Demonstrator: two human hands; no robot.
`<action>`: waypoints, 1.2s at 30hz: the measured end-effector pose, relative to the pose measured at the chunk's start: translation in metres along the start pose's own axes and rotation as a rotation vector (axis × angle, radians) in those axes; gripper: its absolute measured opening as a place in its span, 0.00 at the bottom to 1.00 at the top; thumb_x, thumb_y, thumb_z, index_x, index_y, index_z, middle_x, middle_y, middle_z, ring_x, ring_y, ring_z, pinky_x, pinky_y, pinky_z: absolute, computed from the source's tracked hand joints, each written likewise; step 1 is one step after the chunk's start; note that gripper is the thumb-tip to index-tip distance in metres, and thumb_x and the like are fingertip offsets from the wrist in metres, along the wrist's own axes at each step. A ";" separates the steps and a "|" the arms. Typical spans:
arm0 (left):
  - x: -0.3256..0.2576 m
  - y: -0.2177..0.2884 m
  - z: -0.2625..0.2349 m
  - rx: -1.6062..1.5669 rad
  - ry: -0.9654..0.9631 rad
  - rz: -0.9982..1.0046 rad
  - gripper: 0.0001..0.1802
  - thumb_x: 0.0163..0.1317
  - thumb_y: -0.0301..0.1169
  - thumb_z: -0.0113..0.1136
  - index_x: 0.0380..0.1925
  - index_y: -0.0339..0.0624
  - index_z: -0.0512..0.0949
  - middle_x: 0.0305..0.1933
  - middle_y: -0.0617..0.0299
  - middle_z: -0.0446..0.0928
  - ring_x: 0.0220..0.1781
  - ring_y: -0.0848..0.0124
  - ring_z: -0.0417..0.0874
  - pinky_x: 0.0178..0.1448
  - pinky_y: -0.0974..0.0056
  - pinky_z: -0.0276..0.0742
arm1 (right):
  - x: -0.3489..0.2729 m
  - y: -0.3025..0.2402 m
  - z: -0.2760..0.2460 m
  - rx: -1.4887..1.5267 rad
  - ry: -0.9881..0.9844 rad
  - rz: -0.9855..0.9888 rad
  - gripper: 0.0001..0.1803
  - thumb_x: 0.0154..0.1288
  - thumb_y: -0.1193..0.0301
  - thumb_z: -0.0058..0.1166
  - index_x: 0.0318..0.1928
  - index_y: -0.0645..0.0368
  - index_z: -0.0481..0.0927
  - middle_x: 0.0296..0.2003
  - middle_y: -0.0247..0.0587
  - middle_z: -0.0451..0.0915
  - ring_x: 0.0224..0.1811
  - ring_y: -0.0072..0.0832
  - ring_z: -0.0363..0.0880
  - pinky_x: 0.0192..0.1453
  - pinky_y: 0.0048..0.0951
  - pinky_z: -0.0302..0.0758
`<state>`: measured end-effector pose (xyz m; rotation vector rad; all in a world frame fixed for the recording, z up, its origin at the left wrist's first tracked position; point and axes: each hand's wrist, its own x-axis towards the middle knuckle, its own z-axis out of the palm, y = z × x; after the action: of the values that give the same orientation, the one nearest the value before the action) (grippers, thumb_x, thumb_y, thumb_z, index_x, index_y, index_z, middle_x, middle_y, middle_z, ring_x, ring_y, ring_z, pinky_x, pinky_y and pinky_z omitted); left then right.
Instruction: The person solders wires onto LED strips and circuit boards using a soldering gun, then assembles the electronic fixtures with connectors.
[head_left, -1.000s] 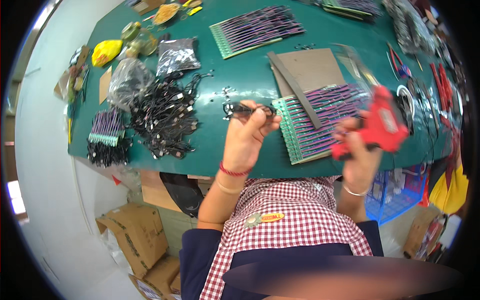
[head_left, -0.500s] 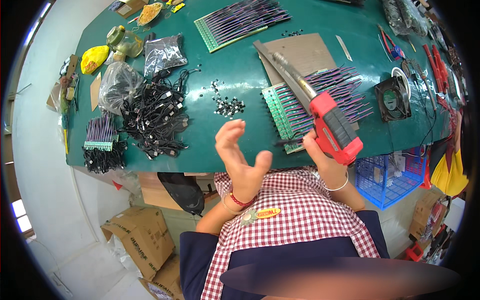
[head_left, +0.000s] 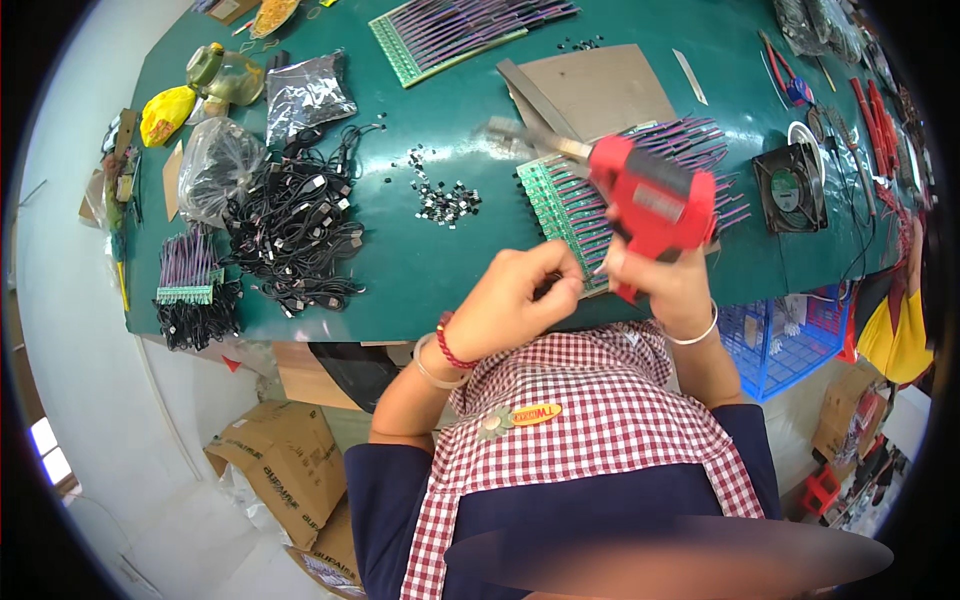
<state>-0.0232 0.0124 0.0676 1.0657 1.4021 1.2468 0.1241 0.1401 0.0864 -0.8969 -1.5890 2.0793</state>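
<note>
My right hand (head_left: pixel 675 290) grips the handle of a red and black heat gun (head_left: pixel 655 200). Its metal nozzle (head_left: pixel 560 146) points up and to the left, smeared by motion, above a green circuit board panel (head_left: pixel 548 200) with rows of purple and black wires (head_left: pixel 690 145). At that panel's near edge my left hand (head_left: pixel 525 295) has its fingers curled, thumb and forefinger pressed together. What they pinch, if anything, is hidden. The panel lies partly on a brown cardboard sheet (head_left: pixel 610 90), with a flat metal strip (head_left: pixel 540 98) on its left part.
Small black and white pieces (head_left: pixel 447 203) lie mid-table. To the left are a heap of black cables (head_left: pixel 300 235), a plastic bag (head_left: pixel 215 170) and a smaller wired board (head_left: pixel 185 294). A second panel (head_left: pixel 400 50) lies far back. On the right sits a black fan (head_left: pixel 788 190).
My left hand has moved right to the panel's near edge and gone from spread to curled fingers. The heat gun has swung, its nozzle now further left and lower. The view has shifted slightly.
</note>
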 end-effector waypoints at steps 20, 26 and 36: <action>0.022 -0.001 0.004 -0.514 -0.044 -0.389 0.03 0.60 0.23 0.49 0.28 0.36 0.69 0.19 0.67 0.70 0.16 0.82 0.69 0.19 0.76 0.62 | 0.012 0.015 -0.009 -0.596 -0.031 -0.471 0.18 0.52 0.80 0.58 0.46 0.63 0.72 0.34 0.38 0.80 0.34 0.21 0.80 0.38 0.22 0.75; 0.022 -0.002 0.017 -0.210 0.200 -0.180 0.03 0.58 0.21 0.54 0.32 0.36 0.71 0.26 0.67 0.72 0.22 0.83 0.71 0.27 0.77 0.67 | 0.007 0.014 0.001 -0.262 0.055 -0.115 0.17 0.53 0.80 0.57 0.46 0.64 0.73 0.34 0.35 0.80 0.33 0.21 0.79 0.37 0.22 0.75; 0.026 -0.004 0.019 0.218 0.436 0.098 0.05 0.51 0.17 0.56 0.27 0.34 0.70 0.26 0.64 0.71 0.25 0.80 0.72 0.30 0.74 0.69 | 0.020 0.021 0.002 0.196 0.164 -0.042 0.23 0.56 0.79 0.57 0.52 0.66 0.67 0.33 0.34 0.76 0.33 0.19 0.75 0.39 0.21 0.73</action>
<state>-0.0092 0.0411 0.0602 1.0567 1.8684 1.4840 0.1099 0.1450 0.0619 -0.9286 -1.2851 2.0335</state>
